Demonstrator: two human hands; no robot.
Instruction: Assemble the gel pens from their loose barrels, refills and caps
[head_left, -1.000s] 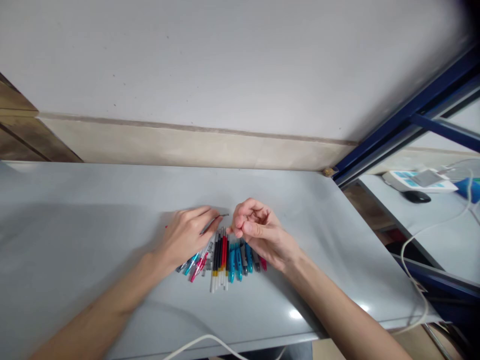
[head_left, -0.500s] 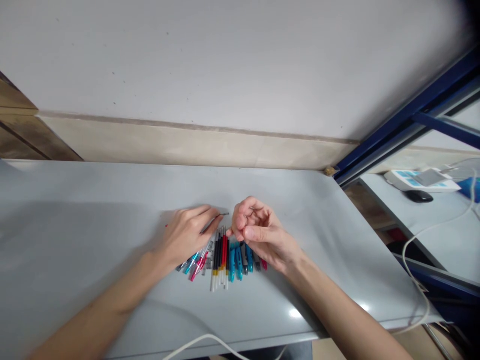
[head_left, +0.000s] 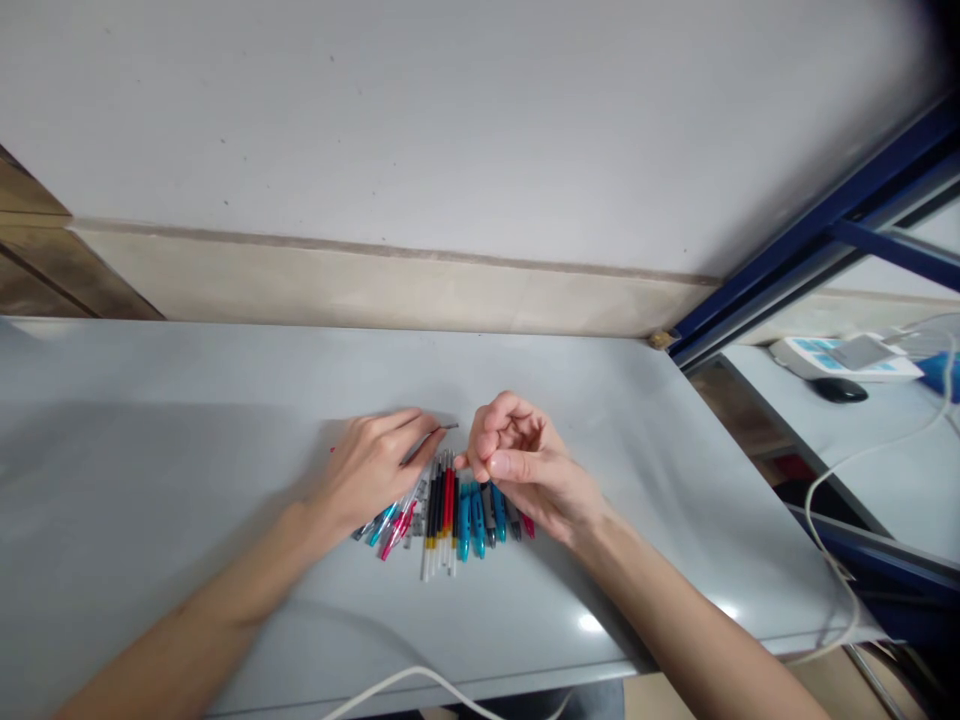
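The left hand (head_left: 382, 455) pinches a slim grey piece (head_left: 451, 427), seemingly to leave its end clear, while the right hand (head_left: 529, 460) curls loosely, any contents indiscernible.

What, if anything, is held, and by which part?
The left hand pinches a slim grey piece behind its protruding end; whether the right hand holds anything is unclear.

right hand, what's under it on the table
Showing from under the right hand are a teal pen barrel, a dark grey one and a pink piece. The hand hides upper parts of this row; anything farther beneath is covered.
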